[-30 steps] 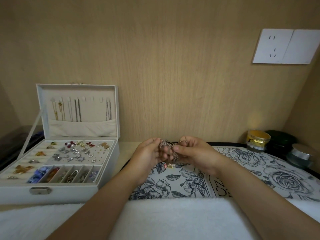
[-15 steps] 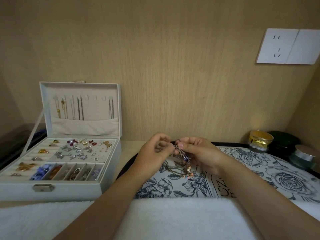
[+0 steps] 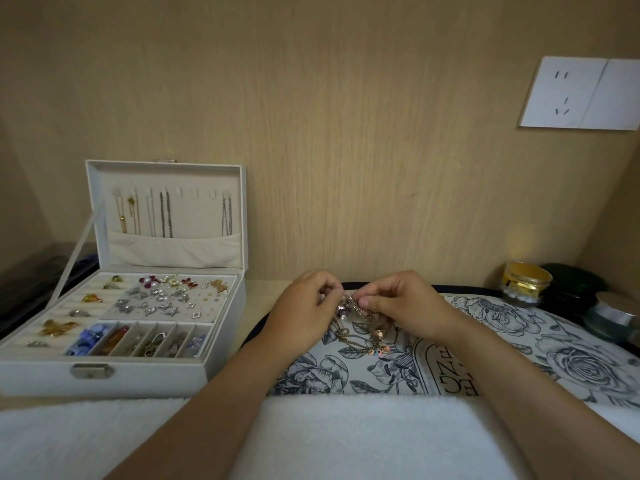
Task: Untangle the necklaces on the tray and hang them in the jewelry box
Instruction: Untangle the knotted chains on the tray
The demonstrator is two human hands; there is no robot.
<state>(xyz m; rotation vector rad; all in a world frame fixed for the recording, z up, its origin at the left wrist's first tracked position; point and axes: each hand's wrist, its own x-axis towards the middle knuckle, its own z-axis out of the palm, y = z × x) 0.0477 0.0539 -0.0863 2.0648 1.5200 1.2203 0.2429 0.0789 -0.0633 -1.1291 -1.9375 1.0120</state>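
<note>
A knot of tangled necklaces (image 3: 360, 323) hangs between my two hands above the flower-printed tray (image 3: 519, 344). My left hand (image 3: 304, 310) pinches the chains on the left side. My right hand (image 3: 398, 299) pinches them on the right side. Loops of chain with small coloured beads droop down onto the tray. The white jewelry box (image 3: 138, 372) stands open at the left. Several necklaces (image 3: 166, 216) hang from hooks inside its raised lid, and some hooks in the middle right are bare.
The box's lower trays hold earrings, brooches and rings. A gold-lidded jar (image 3: 526, 282), a dark lidded pot (image 3: 571, 285) and a silver-lidded jar (image 3: 616, 317) stand at the back right. A white towel (image 3: 311, 438) lies along the front edge. A wooden wall is close behind.
Both hands stayed together over the tray and worked the tangle. The chains first hung bunched, then dropped lower, and more loops now trail onto the tray.
</note>
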